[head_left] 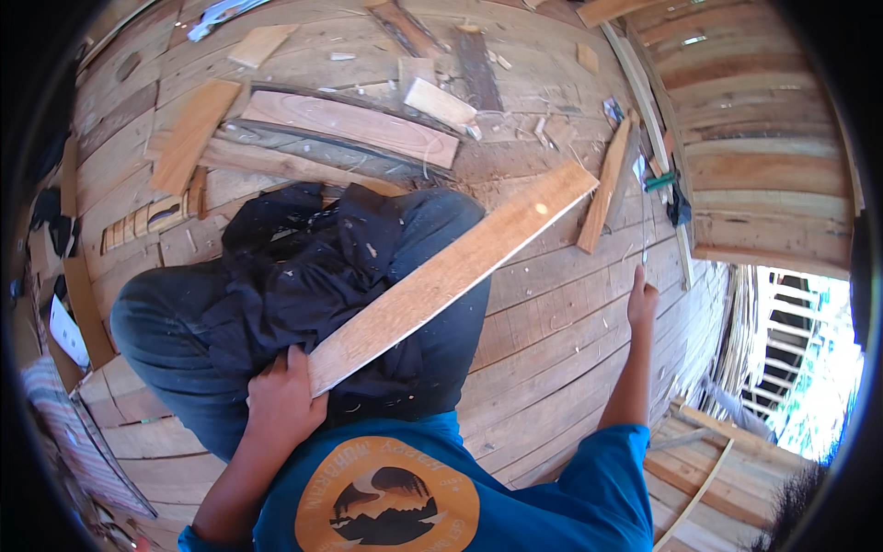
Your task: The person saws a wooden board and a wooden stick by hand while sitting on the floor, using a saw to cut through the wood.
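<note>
My left hand [287,400] grips the near end of a long, flat wooden board [451,271]. The board slants up to the right across my lap, its far end over the floor. Dark cloth [294,267] lies bunched over my crossed legs beneath it. Out to the right, my right hand [642,302] is held away from the board, its fingers curled and thumb pointing forward. A thin, pale rod [645,247] shows just beyond the thumb. The fingers hide whatever they hold.
Wood offcuts, including a wide plank [354,124] and a short board [196,136], lie on the plank floor ahead. Narrow strips [607,189] and a green-handled object [659,181] lie to the right, beside a wooden panel [763,147]. A slatted opening [791,331] is farther right.
</note>
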The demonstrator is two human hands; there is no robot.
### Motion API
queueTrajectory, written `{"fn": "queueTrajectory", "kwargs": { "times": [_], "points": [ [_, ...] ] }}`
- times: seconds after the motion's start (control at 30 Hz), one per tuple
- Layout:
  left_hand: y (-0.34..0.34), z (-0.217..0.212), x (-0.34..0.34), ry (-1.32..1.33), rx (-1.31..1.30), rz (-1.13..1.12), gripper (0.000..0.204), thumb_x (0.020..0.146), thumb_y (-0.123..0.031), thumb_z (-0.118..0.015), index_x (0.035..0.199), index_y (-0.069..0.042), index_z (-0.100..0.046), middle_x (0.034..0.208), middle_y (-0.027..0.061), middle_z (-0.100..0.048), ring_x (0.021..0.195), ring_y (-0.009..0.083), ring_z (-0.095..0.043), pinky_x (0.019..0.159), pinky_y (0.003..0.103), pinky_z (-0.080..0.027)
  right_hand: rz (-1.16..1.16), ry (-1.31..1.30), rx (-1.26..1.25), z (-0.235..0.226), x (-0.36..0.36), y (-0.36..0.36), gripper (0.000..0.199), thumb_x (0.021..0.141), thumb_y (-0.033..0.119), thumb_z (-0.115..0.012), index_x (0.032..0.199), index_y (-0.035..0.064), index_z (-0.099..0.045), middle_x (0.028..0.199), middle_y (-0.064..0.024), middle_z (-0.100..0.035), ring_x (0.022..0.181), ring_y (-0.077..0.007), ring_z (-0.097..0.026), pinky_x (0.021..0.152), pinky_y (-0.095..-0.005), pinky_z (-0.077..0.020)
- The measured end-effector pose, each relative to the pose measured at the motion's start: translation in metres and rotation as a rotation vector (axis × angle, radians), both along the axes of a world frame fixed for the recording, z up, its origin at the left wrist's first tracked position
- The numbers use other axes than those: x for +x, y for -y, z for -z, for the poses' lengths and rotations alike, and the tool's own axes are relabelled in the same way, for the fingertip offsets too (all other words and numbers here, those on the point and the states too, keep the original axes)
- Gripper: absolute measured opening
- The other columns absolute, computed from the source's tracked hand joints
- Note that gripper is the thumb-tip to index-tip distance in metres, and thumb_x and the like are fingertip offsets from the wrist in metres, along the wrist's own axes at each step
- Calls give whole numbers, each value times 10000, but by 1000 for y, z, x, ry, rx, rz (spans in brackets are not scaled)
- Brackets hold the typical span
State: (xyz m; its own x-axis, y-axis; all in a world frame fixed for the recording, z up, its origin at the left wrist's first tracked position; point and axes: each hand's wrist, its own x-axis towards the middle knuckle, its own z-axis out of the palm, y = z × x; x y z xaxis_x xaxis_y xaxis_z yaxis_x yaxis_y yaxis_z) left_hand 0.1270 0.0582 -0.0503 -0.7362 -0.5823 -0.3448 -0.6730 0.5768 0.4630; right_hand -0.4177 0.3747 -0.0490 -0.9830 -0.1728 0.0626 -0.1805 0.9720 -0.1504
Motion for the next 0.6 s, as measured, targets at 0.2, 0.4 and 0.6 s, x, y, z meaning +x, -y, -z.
{"fn": "queueTrajectory", "kwargs": {
  "times": [0.2,0.4,0.6],
  "points": [
    [15,-28,-10,3,174,-15,516,715,-323,-785,968,18,-492,872,245,-639,837,405,-659,719,483,-522,-139,74,-164,11,96,44,633,972,510,-504,747,-79,-566,596,-212,-514,547,-336,-510,563,-473,-398],
    [34,-51,-18,71,159,-60,499,698,-334,-828,932,-28,-511,717,187,-651,767,411,-667,726,490,-518,-31,277,-675,26,147,77,520,1026,440,-434,742,11,-517,583,-34,-425,533,-115,-423,502,-326,-346],
    [26,-49,-11,1,129,-93,331,795,-256,-755,917,-53,-524,686,183,-653,708,389,-674,647,467,-534,-367,233,-476,-14,197,125,430,1011,387,-476,853,-11,-514,575,-124,-460,524,-204,-475,512,-376,-361]
  ]
}}
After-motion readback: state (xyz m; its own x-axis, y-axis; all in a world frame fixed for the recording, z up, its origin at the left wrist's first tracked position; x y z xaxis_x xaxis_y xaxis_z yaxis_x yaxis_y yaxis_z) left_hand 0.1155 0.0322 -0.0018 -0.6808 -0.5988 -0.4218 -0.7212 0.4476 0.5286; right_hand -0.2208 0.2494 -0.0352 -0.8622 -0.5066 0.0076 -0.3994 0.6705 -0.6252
